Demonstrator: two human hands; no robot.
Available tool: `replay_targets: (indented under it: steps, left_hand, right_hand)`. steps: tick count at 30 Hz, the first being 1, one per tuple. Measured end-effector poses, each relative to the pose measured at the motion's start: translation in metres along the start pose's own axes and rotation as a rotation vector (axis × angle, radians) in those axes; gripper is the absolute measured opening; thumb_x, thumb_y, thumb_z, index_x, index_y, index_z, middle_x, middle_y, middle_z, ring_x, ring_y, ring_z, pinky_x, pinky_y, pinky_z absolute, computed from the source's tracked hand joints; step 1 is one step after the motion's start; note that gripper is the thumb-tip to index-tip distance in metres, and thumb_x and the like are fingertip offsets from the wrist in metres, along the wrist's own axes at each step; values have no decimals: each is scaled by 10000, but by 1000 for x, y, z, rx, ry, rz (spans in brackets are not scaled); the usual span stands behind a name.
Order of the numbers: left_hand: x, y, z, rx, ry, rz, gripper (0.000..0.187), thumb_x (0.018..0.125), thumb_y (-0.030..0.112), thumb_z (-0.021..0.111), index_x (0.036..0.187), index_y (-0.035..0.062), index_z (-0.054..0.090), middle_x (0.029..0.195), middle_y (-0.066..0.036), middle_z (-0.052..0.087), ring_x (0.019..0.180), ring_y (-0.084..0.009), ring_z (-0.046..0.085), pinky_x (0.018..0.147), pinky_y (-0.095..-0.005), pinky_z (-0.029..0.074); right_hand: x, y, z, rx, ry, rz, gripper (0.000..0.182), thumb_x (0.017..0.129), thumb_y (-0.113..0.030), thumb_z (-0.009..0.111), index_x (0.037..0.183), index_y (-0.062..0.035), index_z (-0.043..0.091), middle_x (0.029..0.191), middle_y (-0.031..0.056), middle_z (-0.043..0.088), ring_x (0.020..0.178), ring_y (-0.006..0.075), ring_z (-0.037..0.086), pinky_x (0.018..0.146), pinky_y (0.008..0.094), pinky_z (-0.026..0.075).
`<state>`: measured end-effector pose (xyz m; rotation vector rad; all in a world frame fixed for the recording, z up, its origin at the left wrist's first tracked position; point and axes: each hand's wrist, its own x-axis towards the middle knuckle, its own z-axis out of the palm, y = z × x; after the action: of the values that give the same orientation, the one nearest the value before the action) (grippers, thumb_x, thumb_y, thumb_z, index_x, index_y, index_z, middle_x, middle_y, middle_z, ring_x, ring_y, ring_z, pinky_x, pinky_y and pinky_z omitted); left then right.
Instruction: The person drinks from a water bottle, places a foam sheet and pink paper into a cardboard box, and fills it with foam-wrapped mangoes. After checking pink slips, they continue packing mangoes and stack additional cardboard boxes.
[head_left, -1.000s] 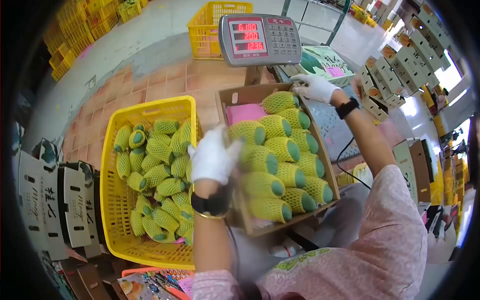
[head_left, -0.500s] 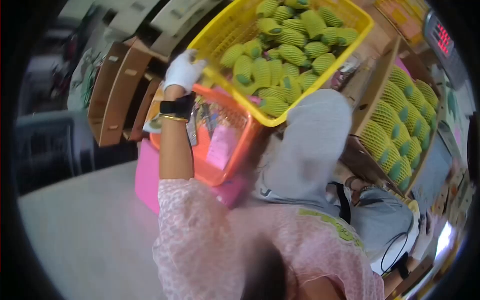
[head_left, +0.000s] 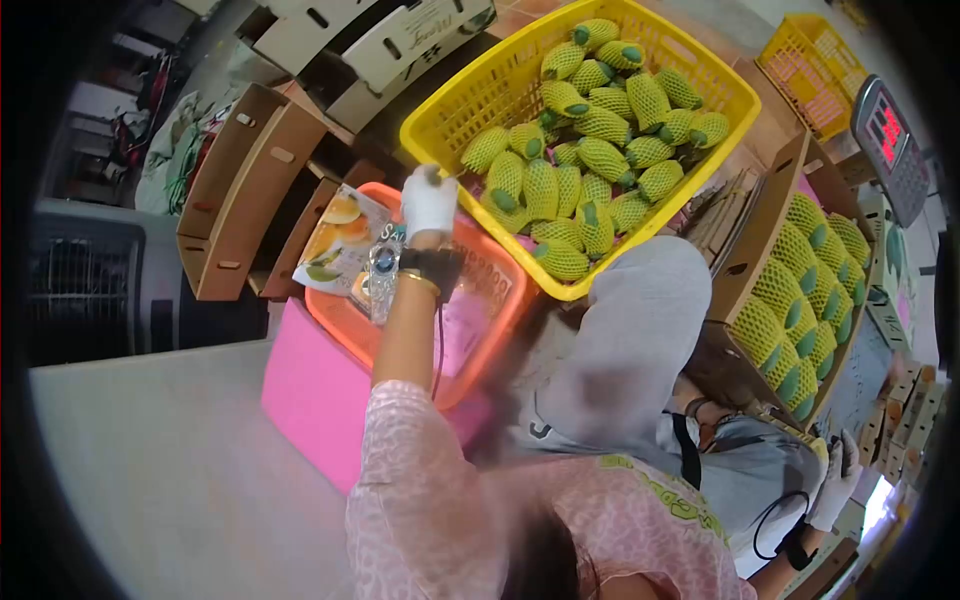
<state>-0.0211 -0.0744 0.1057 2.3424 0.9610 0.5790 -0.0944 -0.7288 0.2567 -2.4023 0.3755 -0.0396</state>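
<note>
My left hand (head_left: 430, 203), in a white glove, is closed on the near-left rim of a yellow plastic basket (head_left: 500, 262). Inside that basket lie several green fruits (head_left: 604, 125) in yellow-green foam net sleeves; they look like mangoes. At the lower right, my right hand (head_left: 838, 482), also gloved, is beside my knee, near the bottom corner of an open carton (head_left: 765, 215). Its fingers are partly spread, and nothing shows in them. Netted fruits (head_left: 800, 300) fill the carton in rows.
An orange basket (head_left: 500, 335) with leaflets and pink paper stands on a pink box (head_left: 310, 385) below my left arm. Brown cartons (head_left: 235, 200) stand at the left. A scale with a red display (head_left: 890, 150) and a smaller yellow crate (head_left: 815, 75) are at the upper right.
My left hand has moved along the yellow basket's rim toward its near side. The view has shifted, so the basket's contents and the right hand show more clearly.
</note>
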Motion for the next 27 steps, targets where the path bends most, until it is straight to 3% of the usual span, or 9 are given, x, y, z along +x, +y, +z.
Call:
replay_targets:
  steps: [3,5,10,13,15,18,21,24,27]
  left_hand:
    - [50,70,60,105,-37,-8,387,688,247,601,1004,24,603,957,-203,608,909,-337,583,778,-376,463]
    - [93,75,119,390,-632,-200,395,662,250,613,998,41,613,1096,-162,565,996,-338,543,800,-373,458]
    - [110,-45,239,601,-941,-205,380,835,343,440,1117,128,575,1231,-83,496,1114,-294,488,884,-504,396]
    - [59,48,164,838,-930,-272,387,801,351,487,1080,103,587,1182,-89,536,1078,-305,511,848,-437,431]
    - [77,-62,213,486,-844,-466,570,727,559,470,1041,105,612,1150,-117,555,1045,-282,526,850,-459,382]
    - [85,-101,238,299,-679,-412,702,592,421,688,1092,-44,523,1072,-157,577,910,-270,559,803,-383,436]
    - [68,-30,213,-112,-382,-988,597,693,339,663,1128,-24,474,1107,-162,546,897,-248,548,775,-359,452]
    - [103,-55,219,-148,-668,-945,433,793,353,555,1066,17,534,1112,-115,551,851,-245,546,742,-360,441]
    - [83,16,155,-479,-443,-763,367,826,339,518,1075,71,542,1103,-98,558,857,-245,562,764,-368,455]
  right_hand:
    - [-7,-5,-3,5,42,56,264,876,-99,510,1099,43,529,1002,75,569,901,124,534,816,241,421]
    - [-16,2,-10,7,45,129,262,870,-88,516,1099,39,528,1001,73,573,905,122,536,822,242,421]
    - [-65,14,-38,9,213,283,240,858,-43,507,1084,33,534,974,73,581,875,125,548,799,233,433]
    - [-92,18,-59,-70,337,446,211,850,-30,510,1050,26,547,929,60,583,833,119,544,769,234,440]
    - [-100,5,-53,35,377,441,168,835,-21,518,988,31,564,861,54,586,781,107,545,717,221,446]
    - [-89,7,-35,106,425,337,155,799,3,545,946,31,587,805,63,607,711,117,574,666,230,465]
    - [-59,-10,-17,31,309,371,141,810,-11,541,936,29,589,794,52,602,686,95,566,649,229,470]
    - [-47,-24,-2,81,250,291,140,805,-45,556,928,8,600,757,22,587,677,60,541,616,208,442]
    - [-38,-38,4,24,189,168,162,804,-30,557,954,12,602,812,35,615,720,79,556,678,218,455]
